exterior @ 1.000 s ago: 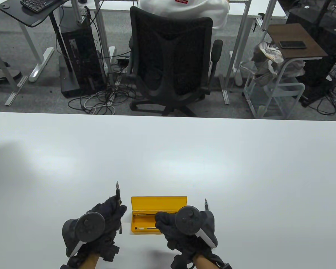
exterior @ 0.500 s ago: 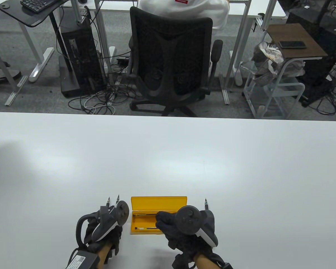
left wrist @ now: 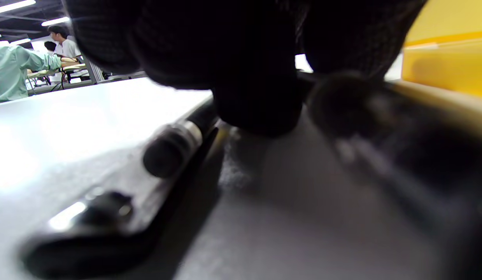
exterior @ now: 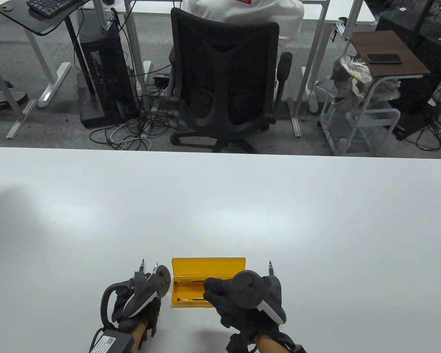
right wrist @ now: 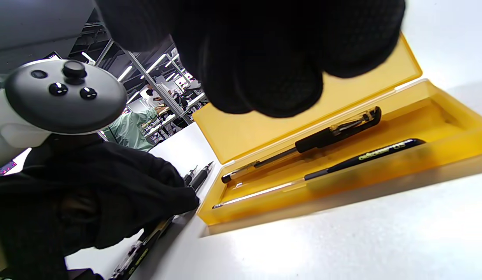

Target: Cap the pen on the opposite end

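An open yellow pen case point(exterior: 208, 265) lies near the table's front edge; in the right wrist view point(right wrist: 451, 128) it holds two black pens point(right wrist: 334, 132) point(right wrist: 365, 155). My left hand point(exterior: 139, 294) is just left of the case. Its fingers point(left wrist: 256, 97) press on a black pen point(left wrist: 174, 144) lying flat on the table beside a second pen; both bare tips point(exterior: 142, 263) point(exterior: 155, 265) point away from me. My right hand point(exterior: 220, 294) hovers over the case with its fingers point(right wrist: 279, 81) bunched and holding nothing. A third uncapped pen point(exterior: 270, 268) lies right of the case.
The white table point(exterior: 220, 206) stretches far beyond the case. An office chair point(exterior: 224, 84), desks and cables stand on the floor behind the table's far edge.
My left hand has rolled over and brought its pen down flat onto the table beside the other pen. In the last half second it barely moved. My right hand has stayed over the case.
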Available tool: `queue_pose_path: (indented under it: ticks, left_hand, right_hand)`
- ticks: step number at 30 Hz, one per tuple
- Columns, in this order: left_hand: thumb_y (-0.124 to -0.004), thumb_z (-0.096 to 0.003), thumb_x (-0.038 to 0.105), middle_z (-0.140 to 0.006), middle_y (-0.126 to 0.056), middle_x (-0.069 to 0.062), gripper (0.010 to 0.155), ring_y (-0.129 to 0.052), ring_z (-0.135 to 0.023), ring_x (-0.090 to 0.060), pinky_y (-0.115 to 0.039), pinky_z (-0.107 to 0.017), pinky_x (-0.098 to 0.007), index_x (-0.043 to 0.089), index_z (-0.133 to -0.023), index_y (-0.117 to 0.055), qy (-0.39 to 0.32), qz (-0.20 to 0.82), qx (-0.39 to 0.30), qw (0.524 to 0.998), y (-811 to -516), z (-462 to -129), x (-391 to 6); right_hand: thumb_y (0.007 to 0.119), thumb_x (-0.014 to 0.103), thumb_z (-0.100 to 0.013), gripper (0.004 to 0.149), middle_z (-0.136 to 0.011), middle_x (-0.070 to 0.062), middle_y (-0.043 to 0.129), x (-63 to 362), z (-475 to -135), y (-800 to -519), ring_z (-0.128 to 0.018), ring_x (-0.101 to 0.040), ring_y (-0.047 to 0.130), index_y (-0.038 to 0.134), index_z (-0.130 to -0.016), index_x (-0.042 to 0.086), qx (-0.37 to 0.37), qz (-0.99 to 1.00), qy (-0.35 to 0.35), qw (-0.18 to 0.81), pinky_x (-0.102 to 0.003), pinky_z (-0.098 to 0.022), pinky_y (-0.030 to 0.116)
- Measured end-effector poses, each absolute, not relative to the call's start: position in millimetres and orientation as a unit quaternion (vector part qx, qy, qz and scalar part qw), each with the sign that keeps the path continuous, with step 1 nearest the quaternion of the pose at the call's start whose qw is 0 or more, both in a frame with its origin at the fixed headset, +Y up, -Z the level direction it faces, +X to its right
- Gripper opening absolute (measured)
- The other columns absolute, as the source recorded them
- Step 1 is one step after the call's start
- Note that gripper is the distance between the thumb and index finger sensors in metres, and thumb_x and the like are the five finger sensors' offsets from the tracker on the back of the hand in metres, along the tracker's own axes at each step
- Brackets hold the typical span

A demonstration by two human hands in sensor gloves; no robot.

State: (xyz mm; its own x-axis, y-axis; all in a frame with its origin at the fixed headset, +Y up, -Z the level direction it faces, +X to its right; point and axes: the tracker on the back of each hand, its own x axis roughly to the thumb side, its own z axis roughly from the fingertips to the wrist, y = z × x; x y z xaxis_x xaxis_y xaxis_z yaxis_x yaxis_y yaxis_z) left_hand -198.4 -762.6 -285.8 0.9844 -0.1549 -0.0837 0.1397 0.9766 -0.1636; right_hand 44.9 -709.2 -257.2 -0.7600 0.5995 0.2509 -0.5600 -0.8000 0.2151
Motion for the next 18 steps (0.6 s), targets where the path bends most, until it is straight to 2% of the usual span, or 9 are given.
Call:
queue_pose_path:
  ticks: [15, 18]
  left_hand:
    - [-0.085, -0.0486, 0.047, -0.051, -0.104, -0.012, 0.06, -0.096, -0.038, -0.025, -0.075, -0.051, -0.053, 0.002, -0.088, -0.083, 0.049, -0.064, -0.093, 0.992, -760, -286, -199]
    - [-0.084, -0.0489, 0.048, -0.055, -0.105, -0.013, 0.061, -0.097, -0.041, -0.026, -0.075, -0.052, -0.053, 0.003, -0.09, -0.083, 0.053, -0.07, -0.069, 0.994, -751, -285, -198]
  right_hand:
    - [0.075, 0.04, -0.044, 0.052, -0.066, -0.01, 0.101, 45, -258, -710, -0.046, -0.024, 0.101, 0.085, -0.087, 0.014, 0.152, 0.937, 0.066, 0.308, -0.044, -0.037, 0.085]
    - [0.075, 0.04, -0.044, 0.052, -0.066, -0.01, 0.101, 45, -258, -709, -0.046, -0.024, 0.101, 0.086, -0.087, 0.014, 0.15, 0.938, 0.068, 0.305, -0.044, -0.037, 0.085]
